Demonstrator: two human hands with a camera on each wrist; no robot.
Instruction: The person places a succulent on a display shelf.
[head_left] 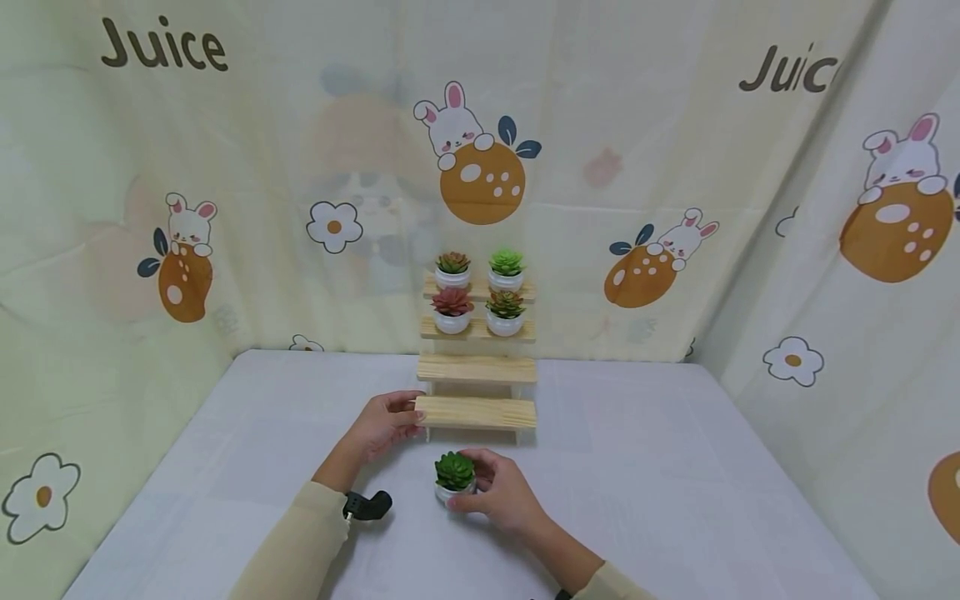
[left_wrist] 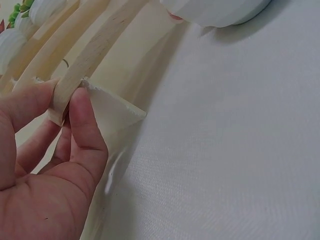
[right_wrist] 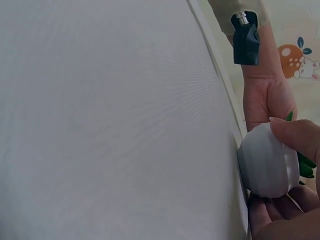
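Observation:
My left hand (head_left: 380, 427) pinches the left end of the lowest step of a wooden tiered stand (head_left: 476, 412). The left wrist view has the thumb and fingers on either side of that board (left_wrist: 90, 57). In front of the stand, my right hand (head_left: 506, 493) grips a small potted succulent (head_left: 454, 472) with dark green leaves. Its ribbed white pot (right_wrist: 267, 162) sits between thumb and fingers, upright and at the tabletop. The right wrist view hides most of the leaves behind the pot and thumb.
On the stand's upper two steps are several potted succulents: a brownish one (head_left: 453, 269), a bright green one (head_left: 507, 268), a red one (head_left: 452, 310) and a green-brown one (head_left: 506, 311). A white cloth covers the table (head_left: 637, 467). Printed curtains (head_left: 570, 150) hang behind.

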